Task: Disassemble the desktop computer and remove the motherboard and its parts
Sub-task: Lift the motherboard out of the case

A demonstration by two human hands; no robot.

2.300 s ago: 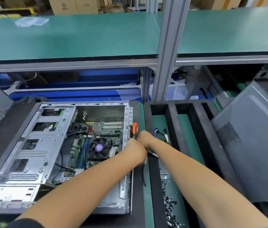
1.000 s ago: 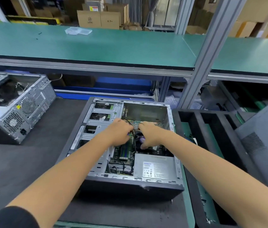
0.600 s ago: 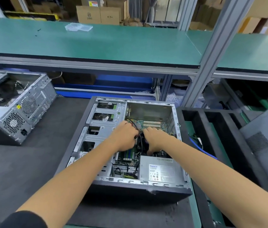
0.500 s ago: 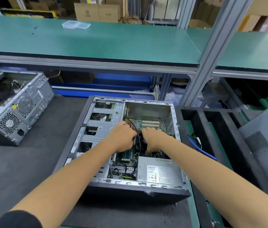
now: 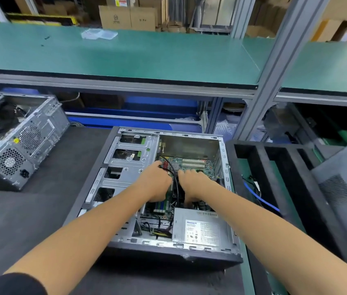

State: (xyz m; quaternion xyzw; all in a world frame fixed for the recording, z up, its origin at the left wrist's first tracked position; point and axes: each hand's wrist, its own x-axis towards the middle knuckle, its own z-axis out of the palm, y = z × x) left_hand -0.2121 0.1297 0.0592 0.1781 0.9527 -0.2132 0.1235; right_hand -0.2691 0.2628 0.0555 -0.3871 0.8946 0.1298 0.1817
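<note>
The open desktop case [image 5: 96, 188] lies on its side on a dark mat, in the middle of the view. Inside are the green motherboard [image 5: 191, 163], a silver drive cage [image 5: 125, 167] on the left and the grey power supply [image 5: 202, 228] at the near end. Both my hands reach into the case. The curled fingertips of my left hand [image 5: 155, 185] pinch at a red connector [image 5: 165, 165] on the board. My right hand [image 5: 191, 185] curls over the black CPU cooler [image 5: 178, 193], thumb pointing down. A black cable [image 5: 175, 179] loops between the two hands.
A second open case [image 5: 23, 143] stands at the left. At the right are a black foam tray [image 5: 275, 167] with a blue cable [image 5: 262, 200], and a grey side panel [image 5: 343, 188] leaning. A green shelf [image 5: 147, 58] on an aluminium post [image 5: 275, 71] overhangs the back.
Both hands left the orange-handled tool at the case's right edge and went into the case over the cooler. In the last half second they barely shifted.
</note>
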